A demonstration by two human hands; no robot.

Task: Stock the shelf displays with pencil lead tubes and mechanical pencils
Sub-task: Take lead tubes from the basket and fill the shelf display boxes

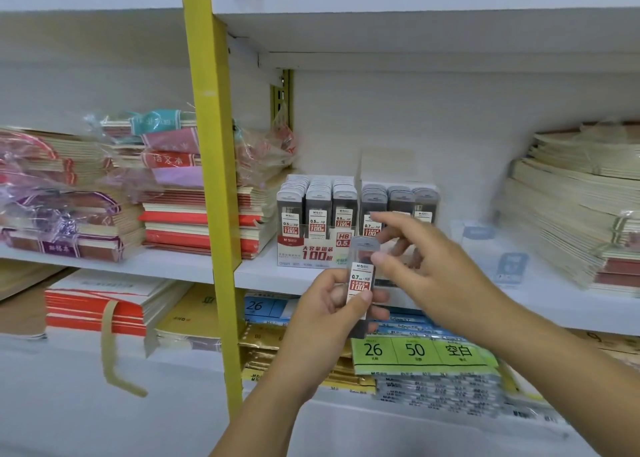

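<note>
My left hand [329,304] grips a few 0.7 HB pencil lead tubes [362,280] upright, in front of the middle shelf's edge. My right hand [415,266] is just to their right, thumb touching the front tube near its top and fingers spread toward the display. On the shelf stands a 0.5 HB display box [313,252] filled with rows of tubes. Beside it a second display with 0.7 tubes [398,200] is partly hidden by my right hand. No mechanical pencils are visible.
A yellow upright post [214,179] divides the shelving. Stacks of notebooks [194,221] lie left of the displays, and cream booklets [568,214] are piled at the right. The lower shelf holds packs of loose-leaf paper [415,351]. A white shelf [415,13] hangs overhead.
</note>
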